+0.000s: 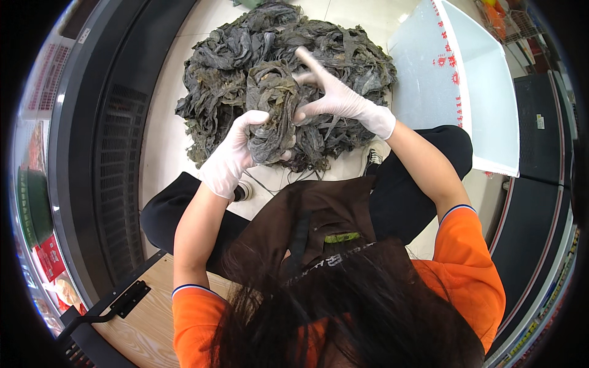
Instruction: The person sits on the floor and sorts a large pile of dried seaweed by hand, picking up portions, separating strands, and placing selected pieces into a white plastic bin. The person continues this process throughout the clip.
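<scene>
A big heap of dark grey-green kelp (221,50) lies on the tiled floor in front of me. Above its near part, my left hand (237,147), in a thin white glove, holds a folded bundle of kelp (272,106), with the thumb on its near left side and fingers partly hidden beneath. My right hand (326,94), gloved the same way, is at the bundle's right side with its fingers spread. The thumb is beside the bundle; whether it touches is not plain. The right fingertips are slightly blurred.
A white foam box (490,92) with red print stands right of the heap. Dark display cabinets flank me on the left (119,138) and right (529,221). A wood-topped cart (138,313) is at lower left. My shoes (244,191) are by the heap's near edge.
</scene>
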A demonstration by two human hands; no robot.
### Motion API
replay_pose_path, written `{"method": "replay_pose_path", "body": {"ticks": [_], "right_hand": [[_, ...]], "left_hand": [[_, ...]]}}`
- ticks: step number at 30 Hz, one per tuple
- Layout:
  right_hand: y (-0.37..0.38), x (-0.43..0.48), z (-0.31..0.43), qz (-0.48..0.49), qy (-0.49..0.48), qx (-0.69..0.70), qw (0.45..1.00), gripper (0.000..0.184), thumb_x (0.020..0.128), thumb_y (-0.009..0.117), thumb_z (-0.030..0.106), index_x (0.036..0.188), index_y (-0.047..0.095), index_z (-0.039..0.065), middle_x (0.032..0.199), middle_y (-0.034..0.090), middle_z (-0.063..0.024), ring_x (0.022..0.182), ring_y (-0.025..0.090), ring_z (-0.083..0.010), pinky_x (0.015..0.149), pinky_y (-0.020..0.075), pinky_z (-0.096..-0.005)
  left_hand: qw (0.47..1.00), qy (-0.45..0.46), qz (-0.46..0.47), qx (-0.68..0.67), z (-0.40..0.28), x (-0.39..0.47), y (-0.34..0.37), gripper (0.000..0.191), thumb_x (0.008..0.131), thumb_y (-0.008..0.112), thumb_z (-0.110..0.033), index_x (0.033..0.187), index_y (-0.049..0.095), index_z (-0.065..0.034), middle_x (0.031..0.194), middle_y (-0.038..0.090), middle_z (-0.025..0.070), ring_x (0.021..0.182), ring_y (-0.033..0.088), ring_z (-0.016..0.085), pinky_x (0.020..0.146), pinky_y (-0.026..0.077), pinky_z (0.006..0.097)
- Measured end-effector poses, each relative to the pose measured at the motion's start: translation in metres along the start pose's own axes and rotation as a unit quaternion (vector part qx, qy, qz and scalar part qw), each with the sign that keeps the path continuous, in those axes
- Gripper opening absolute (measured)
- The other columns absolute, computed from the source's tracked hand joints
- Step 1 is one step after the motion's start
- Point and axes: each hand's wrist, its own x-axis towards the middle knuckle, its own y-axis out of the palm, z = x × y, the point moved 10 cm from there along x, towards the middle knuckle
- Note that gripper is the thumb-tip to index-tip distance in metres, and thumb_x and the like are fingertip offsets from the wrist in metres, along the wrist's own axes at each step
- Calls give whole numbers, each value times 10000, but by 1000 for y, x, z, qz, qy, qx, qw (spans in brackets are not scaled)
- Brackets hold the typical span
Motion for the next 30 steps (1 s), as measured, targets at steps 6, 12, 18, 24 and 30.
{"method": "replay_pose_path", "body": {"ticks": [6,12,18,24,30], "right_hand": [[-4,0,-5,100,112,-76,986,597,712,786,360,1185,609,42,1089,662,-105,1005,610,-183,880,464,-309],[-34,-7,45,43,-3,-361,931,415,706,788,361,995,681,83,835,682,-113,764,656,-269,694,502,-316],[-44,-13,64,19,-47,-424,904,353,696,792,364,930,697,118,761,668,-87,679,638,-266,619,490,-301],[-41,-18,91,-24,-182,-459,869,269,699,776,352,860,679,160,710,647,-13,607,604,-233,566,473,-304],[4,-21,93,56,-245,-567,785,165,755,682,325,803,607,187,694,567,21,691,604,-185,614,457,-318]], "left_hand": [[996,38,-25,72,-21,-8,-11,696,735,634,-284,1286,431,90,1036,603,162,820,614,265,675,519,414],[995,61,-66,37,-31,-6,-20,738,751,628,-333,1321,402,78,1135,562,269,842,577,251,695,496,357],[998,36,28,-32,-31,-5,-1,634,790,596,-262,1306,422,61,1248,488,349,931,635,331,789,554,442],[977,89,-72,179,-44,1,-13,611,747,638,-132,1305,436,11,1221,563,186,968,615,277,840,524,367],[862,60,-169,474,-43,20,-38,470,663,713,-107,1110,600,-14,1010,636,45,888,579,150,878,450,287]]}}
